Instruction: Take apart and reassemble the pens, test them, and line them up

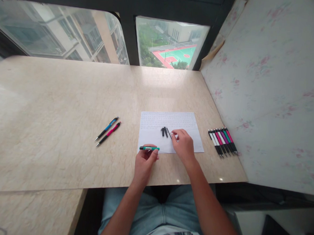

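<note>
My left hand (145, 163) holds a green pen barrel (154, 149) with a dark end, level above the near edge of a sheet of paper (150, 140). Over the middle of that sheet, my right hand (183, 143) is closed with its thumb and fingertips together. Whatever sits in that pinch is too small to make out. Right beside those fingertips lies a thin dark pen refill (169, 132); I cannot tell whether they touch it. Small black pen parts (165, 132) lie just to its left on the paper.
Two assembled pens, one blue (107, 128) and one pink (108, 134), lie on the stone-patterned counter (52, 125) at left. A row of several pens (223, 142) lies at right near the papered wall (275, 103). Windows (172, 44) stand behind.
</note>
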`<action>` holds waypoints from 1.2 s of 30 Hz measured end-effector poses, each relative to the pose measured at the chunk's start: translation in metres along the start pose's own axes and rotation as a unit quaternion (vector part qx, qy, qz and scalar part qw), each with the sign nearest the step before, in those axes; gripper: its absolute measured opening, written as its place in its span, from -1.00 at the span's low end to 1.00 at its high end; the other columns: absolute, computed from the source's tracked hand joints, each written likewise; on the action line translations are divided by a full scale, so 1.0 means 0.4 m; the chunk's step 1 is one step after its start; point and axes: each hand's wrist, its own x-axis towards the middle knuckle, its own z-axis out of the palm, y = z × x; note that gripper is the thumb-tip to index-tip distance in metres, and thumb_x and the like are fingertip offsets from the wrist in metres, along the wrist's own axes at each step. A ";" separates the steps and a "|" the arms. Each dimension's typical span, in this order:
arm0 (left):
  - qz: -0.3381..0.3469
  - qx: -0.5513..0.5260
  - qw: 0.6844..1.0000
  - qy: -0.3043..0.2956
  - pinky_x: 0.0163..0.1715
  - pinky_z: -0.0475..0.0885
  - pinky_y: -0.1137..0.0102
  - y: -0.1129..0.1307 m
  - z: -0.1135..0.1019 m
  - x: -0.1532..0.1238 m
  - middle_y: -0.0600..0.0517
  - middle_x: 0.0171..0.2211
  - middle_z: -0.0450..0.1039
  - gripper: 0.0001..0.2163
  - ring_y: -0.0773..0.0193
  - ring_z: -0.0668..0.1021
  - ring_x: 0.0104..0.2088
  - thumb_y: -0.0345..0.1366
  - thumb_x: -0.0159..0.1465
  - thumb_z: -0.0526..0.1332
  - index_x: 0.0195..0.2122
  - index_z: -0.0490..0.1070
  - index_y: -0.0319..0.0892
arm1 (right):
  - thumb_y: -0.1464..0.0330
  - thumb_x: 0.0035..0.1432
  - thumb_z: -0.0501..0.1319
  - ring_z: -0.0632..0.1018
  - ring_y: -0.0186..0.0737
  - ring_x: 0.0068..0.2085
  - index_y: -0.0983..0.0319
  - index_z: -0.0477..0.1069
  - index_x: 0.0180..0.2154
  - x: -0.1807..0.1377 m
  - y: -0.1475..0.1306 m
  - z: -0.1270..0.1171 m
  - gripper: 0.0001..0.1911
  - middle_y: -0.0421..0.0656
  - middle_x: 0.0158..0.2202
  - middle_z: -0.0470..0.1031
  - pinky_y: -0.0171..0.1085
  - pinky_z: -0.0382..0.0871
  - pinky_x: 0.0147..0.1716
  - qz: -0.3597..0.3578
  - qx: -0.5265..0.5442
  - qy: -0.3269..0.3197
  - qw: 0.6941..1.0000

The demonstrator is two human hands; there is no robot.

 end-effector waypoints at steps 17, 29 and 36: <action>0.032 0.052 0.996 -0.057 -0.42 0.37 0.46 -0.001 0.001 -0.005 0.10 -0.48 0.44 -0.78 0.35 0.47 -0.47 -0.16 0.20 0.36 -0.34 0.40 -0.17 | 0.43 0.28 0.17 0.53 -0.18 -0.28 0.18 0.48 -0.29 -0.147 -0.071 -0.009 -0.88 -0.14 -0.34 0.53 -0.23 0.40 -0.26 -0.113 0.095 -0.072 0.986; 0.027 0.064 0.995 -0.068 -0.44 0.32 0.45 0.014 0.007 -0.007 0.11 -0.51 0.42 -0.78 0.36 0.43 -0.49 -0.15 0.19 0.37 -0.36 0.43 -0.18 | 0.45 0.17 0.21 0.53 -0.19 -0.31 0.19 0.48 -0.29 -0.164 -0.073 -0.010 -0.91 -0.15 -0.36 0.52 -0.26 0.40 -0.32 -0.079 0.082 0.003 0.993; 0.024 0.066 0.995 -0.069 -0.45 0.31 0.44 0.014 0.002 -0.009 0.08 -0.55 0.43 -0.74 0.33 0.44 -0.51 -0.06 0.28 0.26 -0.26 0.48 -0.19 | 0.43 0.13 0.17 0.48 -0.22 -0.40 0.20 0.47 -0.36 -0.128 -0.005 -0.040 -0.90 -0.18 -0.45 0.48 -0.26 0.34 -0.39 -0.008 0.009 0.072 0.997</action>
